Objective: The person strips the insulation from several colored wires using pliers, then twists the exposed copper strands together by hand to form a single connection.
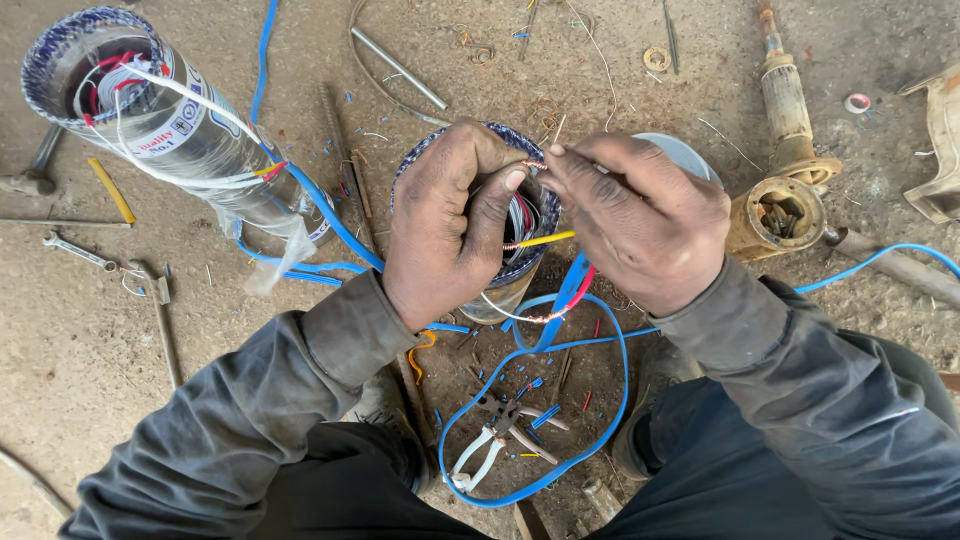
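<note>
Left hand (450,225) and right hand (640,215) pinched shut on bare copper ends (535,165) above motor (520,262). Best twisted tight, evenly, clear of yellow wire (548,239).

We see both forearms coming up from the bottom of the view, each in a dark grey sleeve, and they meet near the middle. The left hand (450,225) is turned with its back toward the camera, the fingers curled inward and the thumb pressed forward toward the other hand. The right hand (640,220) comes from the right side, also back up, with the wrist a little bent; its index finger and thumb are stretched to the left and pinched together. The fingertips of both hands almost touch each other, in a fine pinching grip. Both elbows are bent and kept wide, and the knees, in dark trousers, show below.
</note>
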Action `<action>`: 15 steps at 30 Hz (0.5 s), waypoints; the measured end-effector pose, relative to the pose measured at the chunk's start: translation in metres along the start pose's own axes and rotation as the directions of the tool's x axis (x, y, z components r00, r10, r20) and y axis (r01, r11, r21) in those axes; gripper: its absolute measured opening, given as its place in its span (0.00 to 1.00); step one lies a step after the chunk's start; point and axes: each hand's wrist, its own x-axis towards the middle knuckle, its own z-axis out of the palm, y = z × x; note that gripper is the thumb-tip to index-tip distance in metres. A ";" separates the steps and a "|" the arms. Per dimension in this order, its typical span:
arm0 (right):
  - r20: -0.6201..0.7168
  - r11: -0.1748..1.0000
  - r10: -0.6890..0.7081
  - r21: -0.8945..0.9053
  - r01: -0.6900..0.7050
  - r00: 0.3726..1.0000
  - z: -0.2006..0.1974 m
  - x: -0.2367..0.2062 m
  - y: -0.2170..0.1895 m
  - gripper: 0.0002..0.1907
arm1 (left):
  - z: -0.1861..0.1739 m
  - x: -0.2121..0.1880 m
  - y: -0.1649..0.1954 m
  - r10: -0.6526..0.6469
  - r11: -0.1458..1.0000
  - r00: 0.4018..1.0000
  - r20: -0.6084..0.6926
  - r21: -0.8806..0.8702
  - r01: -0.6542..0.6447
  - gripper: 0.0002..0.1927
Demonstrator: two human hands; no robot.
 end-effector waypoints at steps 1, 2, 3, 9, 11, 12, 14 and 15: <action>0.030 1.000 -0.015 -0.001 0.015 0.999 0.000 -0.001 0.001 0.15 | -0.001 -0.001 0.000 0.001 1.000 1.000 0.004 0.013 -0.001 0.04; 0.068 0.991 0.122 0.049 -0.126 0.990 0.000 -0.002 0.001 0.12 | -0.001 0.000 0.000 0.002 1.000 1.000 0.006 0.024 -0.003 0.05; 0.114 0.959 0.254 0.095 -0.265 0.960 0.002 -0.002 0.000 0.10 | -0.002 0.000 0.001 0.003 1.000 1.000 0.007 0.021 -0.003 0.04; 0.496 0.414 0.521 0.565 -0.714 0.695 0.002 0.008 0.021 0.09 | -0.003 0.008 0.007 0.059 0.998 0.998 -0.002 0.016 -0.059 0.02; 0.445 0.542 0.442 0.559 -0.627 0.779 0.002 0.004 0.023 0.11 | -0.003 0.006 0.009 -0.013 1.000 1.000 -0.014 0.006 0.013 0.03; 0.320 0.785 0.304 0.449 -0.426 0.897 -0.004 0.004 0.027 0.12 | -0.001 0.011 0.008 -0.024 1.000 1.000 -0.016 -0.003 0.023 0.03; 0.180 0.969 0.076 0.219 -0.115 0.981 -0.006 0.004 0.029 0.14 | 0.000 0.010 0.006 -0.066 0.998 0.998 -0.016 -0.022 0.065 0.05; 0.140 0.987 0.038 0.147 -0.059 0.989 -0.002 0.000 0.027 0.15 | 0.002 0.005 0.005 -0.073 0.997 0.997 -0.022 -0.019 0.073 0.04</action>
